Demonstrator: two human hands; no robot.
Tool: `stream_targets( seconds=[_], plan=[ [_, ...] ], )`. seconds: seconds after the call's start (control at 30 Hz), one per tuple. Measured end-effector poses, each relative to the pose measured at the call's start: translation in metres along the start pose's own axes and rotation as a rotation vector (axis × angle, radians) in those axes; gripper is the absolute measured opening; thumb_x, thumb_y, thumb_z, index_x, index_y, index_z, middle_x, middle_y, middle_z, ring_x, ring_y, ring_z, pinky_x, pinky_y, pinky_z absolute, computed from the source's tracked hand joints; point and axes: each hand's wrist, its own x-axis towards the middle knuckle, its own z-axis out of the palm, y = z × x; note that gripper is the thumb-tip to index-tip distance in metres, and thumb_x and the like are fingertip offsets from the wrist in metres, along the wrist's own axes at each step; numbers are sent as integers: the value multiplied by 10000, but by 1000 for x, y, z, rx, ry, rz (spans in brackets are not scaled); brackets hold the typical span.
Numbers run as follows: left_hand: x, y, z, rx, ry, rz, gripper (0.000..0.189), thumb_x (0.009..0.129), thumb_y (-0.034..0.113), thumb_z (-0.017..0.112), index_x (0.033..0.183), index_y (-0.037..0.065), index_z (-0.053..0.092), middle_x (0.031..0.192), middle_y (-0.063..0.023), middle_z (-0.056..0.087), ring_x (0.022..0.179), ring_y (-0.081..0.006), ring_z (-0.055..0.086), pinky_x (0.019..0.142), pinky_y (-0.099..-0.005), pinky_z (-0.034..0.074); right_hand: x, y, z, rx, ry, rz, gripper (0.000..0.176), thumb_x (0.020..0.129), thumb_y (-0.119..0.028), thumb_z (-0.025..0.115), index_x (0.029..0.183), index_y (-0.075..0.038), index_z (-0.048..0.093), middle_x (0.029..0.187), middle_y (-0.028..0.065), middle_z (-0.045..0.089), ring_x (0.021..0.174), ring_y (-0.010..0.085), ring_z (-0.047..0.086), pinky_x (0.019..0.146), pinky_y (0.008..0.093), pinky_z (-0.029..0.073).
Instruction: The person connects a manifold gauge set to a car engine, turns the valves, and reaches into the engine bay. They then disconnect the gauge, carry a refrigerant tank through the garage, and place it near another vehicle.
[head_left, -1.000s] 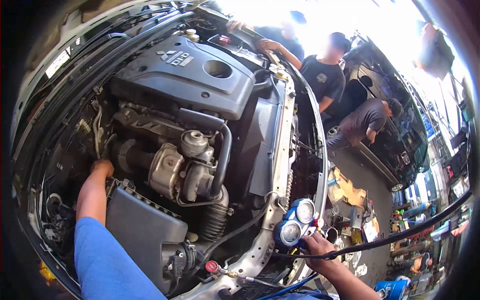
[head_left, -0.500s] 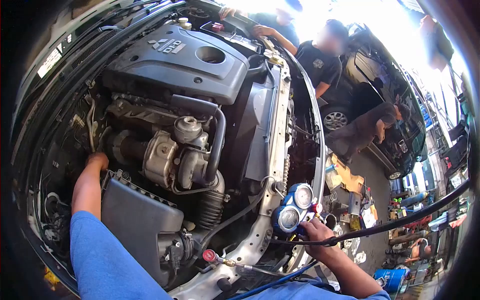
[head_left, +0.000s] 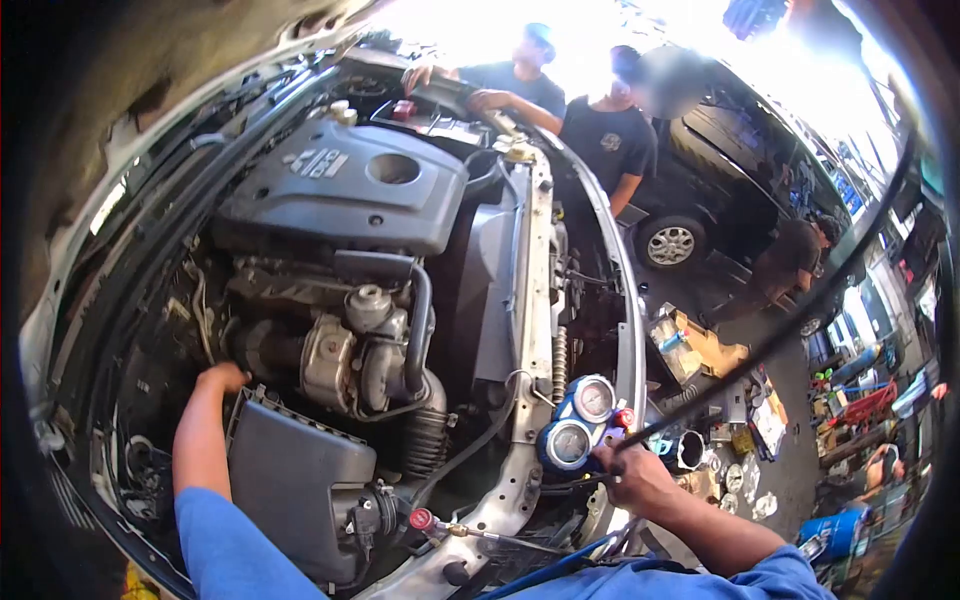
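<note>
My right grip is closed on the right side of the gauge set (which knob or fitting it pinches, I cannot tell). The gauge set sits at the near right, against the front edge of the engine bay, its two round dials facing up. A black hose passes right at those fingers and rises toward the far right.

My left grip reaches down at the left of the bay, fingertips hidden; I cannot tell whether it is open or closed. A thin metal pipe runs down close to its fingers.

Room there is tight: the black airbox has its far edge just beside my wrist, and the turbocharger lies to the right. Beyond the fender-side edge of the metal crossmember, near the right grip, the space opens over a floor scattered with parts.
</note>
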Motion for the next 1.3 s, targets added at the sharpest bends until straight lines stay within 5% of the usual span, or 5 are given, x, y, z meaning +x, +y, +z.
stream_targets(
  seconds=[0.23, 0.47, 0.6, 0.87, 1.3],
  plan=[
    [-97, 21, -36, -628, 294, 37, 640, 1040, 488, 423, 1305, -72, 586, 1317, -291, 603, 1238, -414, 576, 1030, -441, 441, -4, 2, -8, -21, 34, -95, 184, 831, -64, 570, 996, 18, 572, 941, 198, 606, 875, 362, 667, 721, 463, 560],
    [-143, 61, -19, -792, 693, 152, 682, 1047, 535, 401, 1206, -94, 610, 1166, -267, 670, 1116, -399, 618, 981, -436, 453, -3, 16, 1, -24, 75, -150, 156, 862, -99, 562, 958, 23, 582, 905, 194, 609, 820, 341, 674, 684, 438, 576],
    [-200, 118, -15, -391, 804, 49, 596, 1058, 507, 359, 1174, -11, 631, 1156, -287, 636, 1125, -467, 572, 950, -493, 449, 0, 26, 0, -16, 64, -217, 159, 867, -102, 558, 968, 18, 588, 901, 182, 614, 816, 324, 678, 682, 428, 580],
    [-232, 152, -21, -378, 827, -187, 514, 1053, 476, 382, 1164, 46, 641, 1145, -226, 663, 1099, -427, 593, 913, -490, 463, 16, 56, -6, 198, -71, -308, 286, 845, -210, 684, 1021, -11, 577, 938, 161, 612, 855, 323, 655, 724, 423, 561],
    [-225, 152, -24, -358, 856, -241, 505, 1036, 464, 423, 1076, 27, 674, 1070, -256, 674, 1025, -466, 608, 869, -504, 467, 40, 76, -23, 273, -245, -538, 293, 880, -149, 570, 1152, -40, 555, 953, 170, 579, 862, 314, 635, 714, 429, 551]
  ],
)
